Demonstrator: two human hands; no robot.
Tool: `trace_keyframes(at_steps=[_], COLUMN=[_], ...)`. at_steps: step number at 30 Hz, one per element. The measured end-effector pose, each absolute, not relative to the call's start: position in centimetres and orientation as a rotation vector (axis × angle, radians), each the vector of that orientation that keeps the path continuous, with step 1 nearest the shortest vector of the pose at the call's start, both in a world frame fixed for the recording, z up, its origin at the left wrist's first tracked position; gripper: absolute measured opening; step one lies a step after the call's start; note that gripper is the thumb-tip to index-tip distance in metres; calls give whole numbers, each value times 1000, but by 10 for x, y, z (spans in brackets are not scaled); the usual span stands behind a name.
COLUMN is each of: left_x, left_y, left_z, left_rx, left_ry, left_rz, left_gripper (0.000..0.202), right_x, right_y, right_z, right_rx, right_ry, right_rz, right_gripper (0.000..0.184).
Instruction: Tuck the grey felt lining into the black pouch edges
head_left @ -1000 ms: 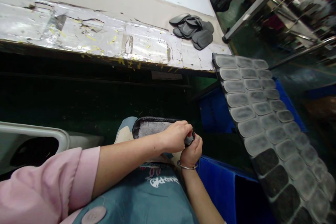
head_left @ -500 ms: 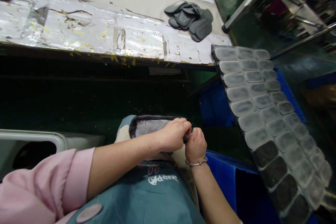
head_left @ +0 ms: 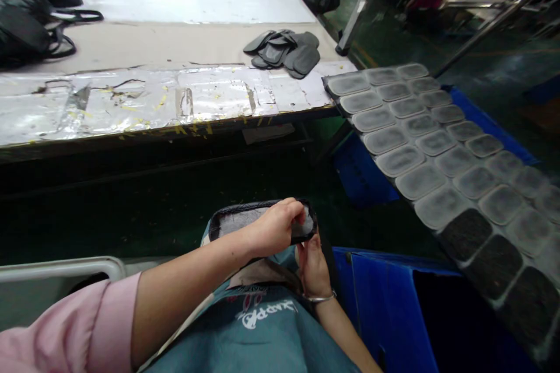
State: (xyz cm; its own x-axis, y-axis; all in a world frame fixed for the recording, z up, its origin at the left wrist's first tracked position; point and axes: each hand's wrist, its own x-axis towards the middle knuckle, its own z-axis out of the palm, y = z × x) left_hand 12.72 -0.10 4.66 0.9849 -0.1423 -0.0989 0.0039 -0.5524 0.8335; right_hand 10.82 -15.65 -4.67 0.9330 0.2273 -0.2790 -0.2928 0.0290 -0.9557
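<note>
On my lap lies an oblong black-edged piece with a raised rim and a greyish inner face; I cannot tell what article it is. My left hand reaches across it, its fingers curled over the inner face near the right end. Whether those fingers pinch anything is hidden. My right hand, with a metal bangle at the wrist, grips the rim at the right end from below, thumb pointing up. A blue-green apron lies under the piece.
Grey rounded pads are heaped on the worn worktable. A sloping board at right carries rows of rounded pads, several darker. Blue bins stand below it. Black bags lie at far left; a pale plastic frame is nearby.
My left hand has drawn back from the right end onto the inner face. My right hand has turned and dropped below the rim. The view has shifted, showing more of the table.
</note>
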Motion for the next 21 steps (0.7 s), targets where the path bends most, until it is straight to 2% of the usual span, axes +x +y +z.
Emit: trace_keyframes(at_steps=[13,21], left_x=[128,127], left_y=[2,-5], left_z=[49,51], left_rx=[2272,2310], left_ry=[-104,-129], left_rz=[-241,-237], left_gripper=[25,20], right_x=[112,125], right_y=[-126,-125], right_z=[-25,-18], right_rx=[-2018,-2130], right_ry=[51,23], right_rz=[67,109], right_gripper=[63,69])
